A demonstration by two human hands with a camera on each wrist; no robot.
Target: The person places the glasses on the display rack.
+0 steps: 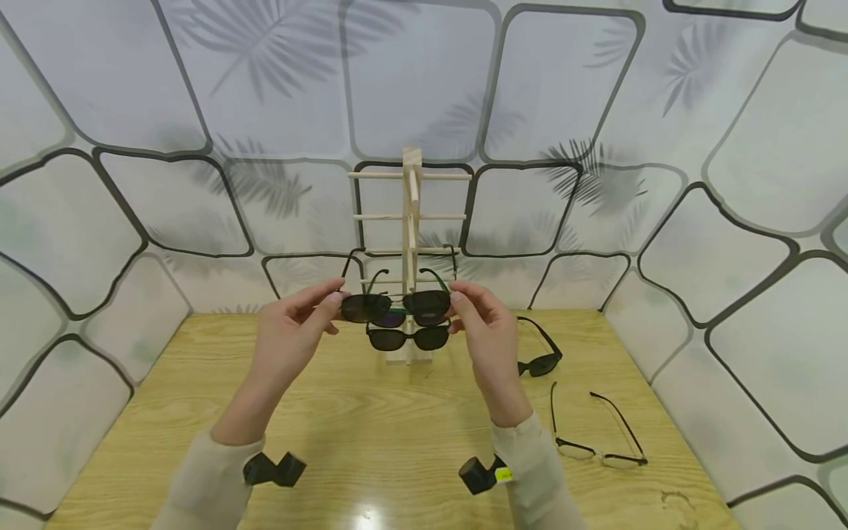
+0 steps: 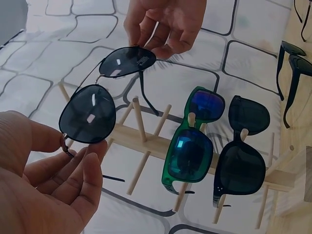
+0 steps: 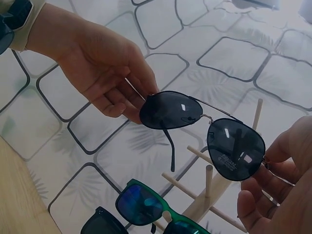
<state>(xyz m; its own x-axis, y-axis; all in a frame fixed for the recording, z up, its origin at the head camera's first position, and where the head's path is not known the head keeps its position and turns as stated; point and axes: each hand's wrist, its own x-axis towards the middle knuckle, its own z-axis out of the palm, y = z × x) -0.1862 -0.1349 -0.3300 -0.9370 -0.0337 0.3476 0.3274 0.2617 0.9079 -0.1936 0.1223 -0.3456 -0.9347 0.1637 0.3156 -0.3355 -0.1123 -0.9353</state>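
Fingers (image 2: 91,175) and thumbs curled and nearly closed, a person's left hand (image 1: 288,327) and right hand (image 1: 489,335) pinch dark-lensed aviator sunglasses (image 1: 361,308) at opposite sides of the frame, holding them up before a wooden display stand (image 1: 412,157). The temples (image 3: 171,153) point toward the stand. Green-framed sunglasses (image 2: 191,155) with blue mirrored lenses hang there above black sunglasses (image 2: 241,168). Dark sunglasses (image 1: 545,364), partly hidden by the right hand, and clear-lensed eyeglasses (image 1: 575,446) lie on the wood-grained table (image 1: 344,419).
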